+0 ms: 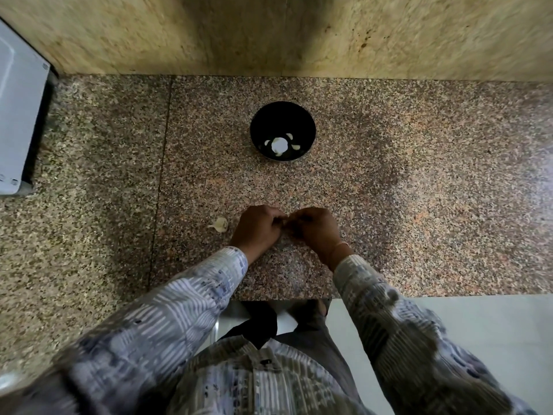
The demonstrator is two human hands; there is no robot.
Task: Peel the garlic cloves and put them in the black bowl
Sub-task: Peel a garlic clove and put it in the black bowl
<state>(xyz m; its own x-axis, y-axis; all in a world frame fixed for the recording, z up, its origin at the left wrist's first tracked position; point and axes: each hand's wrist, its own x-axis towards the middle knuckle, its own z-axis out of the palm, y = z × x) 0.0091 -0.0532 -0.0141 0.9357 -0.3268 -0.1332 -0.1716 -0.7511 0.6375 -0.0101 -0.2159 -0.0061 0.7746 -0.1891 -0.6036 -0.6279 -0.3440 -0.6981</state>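
Both hands meet low over the counter: left hand (pixel 258 228) and right hand (pixel 314 229), fingertips curled in and pinched together where they touch. What they pinch is hidden, so I cannot tell what they grip. Just left of the left hand lies a garlic piece (pixel 220 225) on the speckled granite counter (pixel 419 190). Straight ahead, well apart from the hands, sits the black bowl (pixel 283 130) with pale peeled cloves (pixel 279 145) at its bottom. Behind it rises a tan stone wall (pixel 269 31); a white appliance (pixel 18 115) stands at far left.
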